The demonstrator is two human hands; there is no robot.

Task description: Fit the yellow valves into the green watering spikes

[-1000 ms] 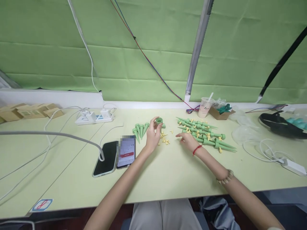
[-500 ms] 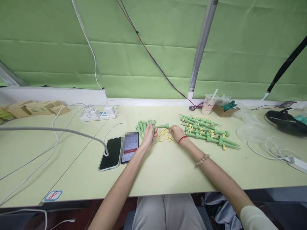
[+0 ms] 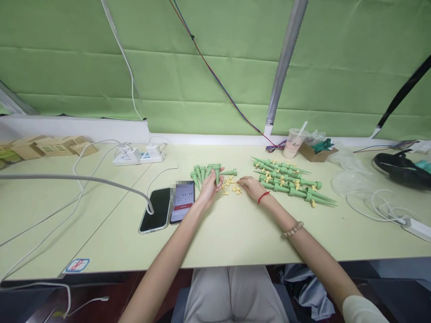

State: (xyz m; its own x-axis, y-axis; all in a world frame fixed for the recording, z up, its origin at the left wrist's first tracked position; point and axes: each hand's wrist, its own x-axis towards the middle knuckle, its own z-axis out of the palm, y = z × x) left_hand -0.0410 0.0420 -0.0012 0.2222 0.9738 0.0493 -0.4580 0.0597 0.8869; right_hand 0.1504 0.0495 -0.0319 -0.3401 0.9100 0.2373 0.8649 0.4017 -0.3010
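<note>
My left hand (image 3: 209,187) is closed around a green plant watering spike (image 3: 217,173), its wide capped end up and its lower part hidden by my fingers. Several more green spikes (image 3: 196,171) lie fanned out just behind and left of that hand. One spike (image 3: 230,172) rests on the table to its right. Small yellow valve pieces (image 3: 235,189) are scattered between my hands. My right hand (image 3: 249,185) reaches in from the right, its fingertips pinched at a small yellow valve piece. Right of it lie rows of green spikes (image 3: 286,181) with yellow pieces attached.
Two phones (image 3: 155,211) lie left of my left forearm, with a grey cable over one. A power strip (image 3: 139,155) and cardboard boxes (image 3: 55,147) stand at the back left. A drink cup (image 3: 293,143), a small carton (image 3: 314,154) and a black item (image 3: 400,170) are on the right.
The spike in my left hand is tilted more upright, its cap now showing above the fingers. My right hand has shifted slightly and stays at the yellow pieces. The camera view has moved a little.
</note>
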